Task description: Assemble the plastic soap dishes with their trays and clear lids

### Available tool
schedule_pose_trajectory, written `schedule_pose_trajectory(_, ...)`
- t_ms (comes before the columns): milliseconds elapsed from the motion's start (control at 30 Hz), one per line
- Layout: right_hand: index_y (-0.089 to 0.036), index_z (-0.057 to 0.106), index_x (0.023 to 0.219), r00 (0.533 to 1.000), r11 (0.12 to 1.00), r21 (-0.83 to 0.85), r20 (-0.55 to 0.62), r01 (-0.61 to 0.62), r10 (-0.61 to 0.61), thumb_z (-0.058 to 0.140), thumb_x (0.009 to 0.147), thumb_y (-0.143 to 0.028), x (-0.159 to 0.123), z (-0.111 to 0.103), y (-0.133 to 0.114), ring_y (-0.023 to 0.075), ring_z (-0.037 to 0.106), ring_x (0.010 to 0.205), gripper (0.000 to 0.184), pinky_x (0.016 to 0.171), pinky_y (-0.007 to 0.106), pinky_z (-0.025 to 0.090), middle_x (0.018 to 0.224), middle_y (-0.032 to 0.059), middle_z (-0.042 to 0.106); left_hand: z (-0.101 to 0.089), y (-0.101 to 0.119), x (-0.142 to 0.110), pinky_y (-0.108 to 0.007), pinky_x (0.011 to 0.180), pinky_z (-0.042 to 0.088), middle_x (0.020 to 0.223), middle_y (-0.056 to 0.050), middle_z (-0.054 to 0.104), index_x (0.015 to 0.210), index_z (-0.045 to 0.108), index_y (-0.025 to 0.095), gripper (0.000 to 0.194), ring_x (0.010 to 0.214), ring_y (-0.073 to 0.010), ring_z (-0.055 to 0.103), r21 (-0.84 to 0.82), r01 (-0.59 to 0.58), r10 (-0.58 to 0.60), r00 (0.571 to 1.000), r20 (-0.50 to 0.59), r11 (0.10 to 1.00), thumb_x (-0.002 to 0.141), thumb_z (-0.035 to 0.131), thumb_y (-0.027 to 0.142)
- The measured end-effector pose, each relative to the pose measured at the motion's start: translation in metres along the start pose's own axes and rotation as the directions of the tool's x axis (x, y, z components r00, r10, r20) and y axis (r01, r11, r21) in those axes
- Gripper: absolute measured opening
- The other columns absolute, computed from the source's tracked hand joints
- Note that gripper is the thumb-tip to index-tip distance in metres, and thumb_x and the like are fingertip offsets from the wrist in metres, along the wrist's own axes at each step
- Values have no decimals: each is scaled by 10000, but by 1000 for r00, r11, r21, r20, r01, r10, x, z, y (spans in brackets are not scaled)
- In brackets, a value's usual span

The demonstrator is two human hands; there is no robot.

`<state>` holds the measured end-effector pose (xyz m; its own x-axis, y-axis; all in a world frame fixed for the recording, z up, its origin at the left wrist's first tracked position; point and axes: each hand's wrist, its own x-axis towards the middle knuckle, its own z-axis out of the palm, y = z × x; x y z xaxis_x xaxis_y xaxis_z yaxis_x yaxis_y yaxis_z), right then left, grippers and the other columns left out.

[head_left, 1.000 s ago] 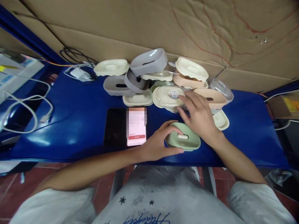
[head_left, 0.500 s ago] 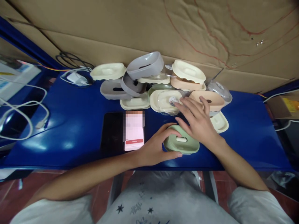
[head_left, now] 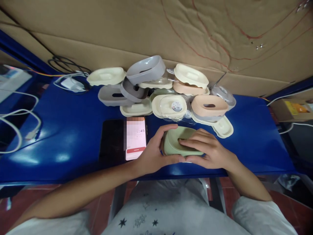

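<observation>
And here both hands are on the same piece: the green container (head_left: pixel 173 140) sits between them at the near side of the tabletop (head_left: pixel 73 143), right of the lit phone (head_left: pixel 136 142). The left hand (head_left: pixel 153 155) has it clamped by its left end, fingers over the far rim and thumb along the near wall. The right hand (head_left: pixel 211 150) comes in from the right, fingers reaching down inside, thumb on the near side — the two thumb tips almost meeting there. The container looks a little tilted; whether its base touches the tabletop, I can't tell. So the step in hand, as I judge it, is a two-handed grip and handling of this one piece, and any shift from here calls for a steady left hand while the right fingers work inside without pushing it over. Beyond it lies the heap: a cream lid (head_left: pixel 161 106) under clear plastic with a round label (head_left: pixel 177 106), a peach container (head_left: pixel 209 106) to the right, and a grey container (head_left: pixel 146 70) tipped on top at the far side.
</observation>
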<state>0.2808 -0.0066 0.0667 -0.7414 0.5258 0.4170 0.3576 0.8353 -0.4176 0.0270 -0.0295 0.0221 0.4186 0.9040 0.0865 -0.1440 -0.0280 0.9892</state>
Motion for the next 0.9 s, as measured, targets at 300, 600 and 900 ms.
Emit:
schedule_pose_trajectory(300, -228, 636, 1514, 995, 980, -199, -98, 12, -32, 631, 1098, -467, -5, -2, 3, 235, 762, 975, 479, 876, 404, 539, 1126, 81, 822, 8, -11, -6, -549, 1303, 445, 1708, -97, 413, 1685, 236, 425, 931, 1552, -320, 494, 8, -42, 42, 998, -38, 999, 966, 828, 427)
schedule_pose_trajectory(600, -281, 707, 1402, 939, 826, -511, -338, -240, 64, 685, 1071, -396, -21, -60, 34, 313, 763, 1135, 351, 1076, 520, 466, 1264, 89, 822, -1, 10, -4, -424, 1084, 598, 1402, -67, 682, 1486, 577, 334, 432, 1208, -259, 692, 122, -5, 1, 999, 33, 992, 1078, 664, 445)
schedule_pose_trajectory(900, -289, 671, 1460, 953, 884, -364, -178, -295, 245, 561, 1118, -365, -31, -65, 77, 316, 644, 1392, 367, 1180, 547, 417, 1469, 97, 722, -34, 57, 35, -477, 1143, 566, 1509, -34, 585, 1488, 477, 404, 414, 1340, -279, 627, 355, -215, 329, 894, -304, 910, 1100, 611, 459)
